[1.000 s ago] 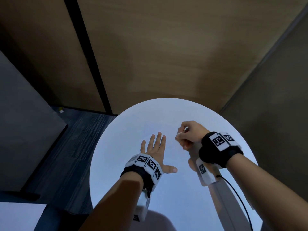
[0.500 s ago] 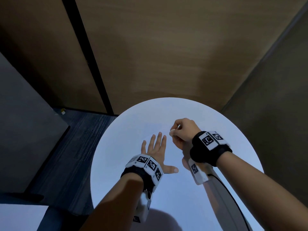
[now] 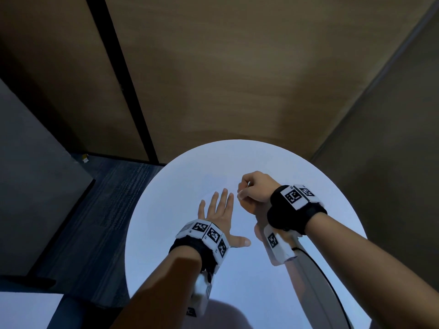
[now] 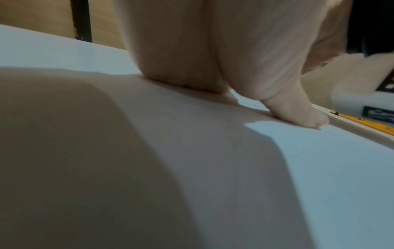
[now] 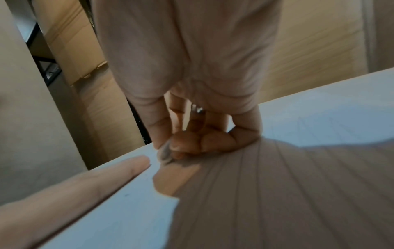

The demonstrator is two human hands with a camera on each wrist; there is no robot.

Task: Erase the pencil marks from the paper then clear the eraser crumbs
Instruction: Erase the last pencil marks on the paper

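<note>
While left hand [image 3: 219, 213] stays flat on paper [image 5: 132, 200], right hand [image 3: 255, 189], pinching eraser [image 5: 164, 154], shifted left.

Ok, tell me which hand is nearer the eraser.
Right. The right hand pinches the eraser in its fingertips. The left hand lies flat beside it, its fingertips close to the eraser but not touching it.

My left hand [image 4: 192, 50] flat, thumb [image 4: 298, 111] pressing white paper [image 4: 319, 168]; yellow pencil [image 4: 362, 123] just beyond thumb, near paper edge
</note>
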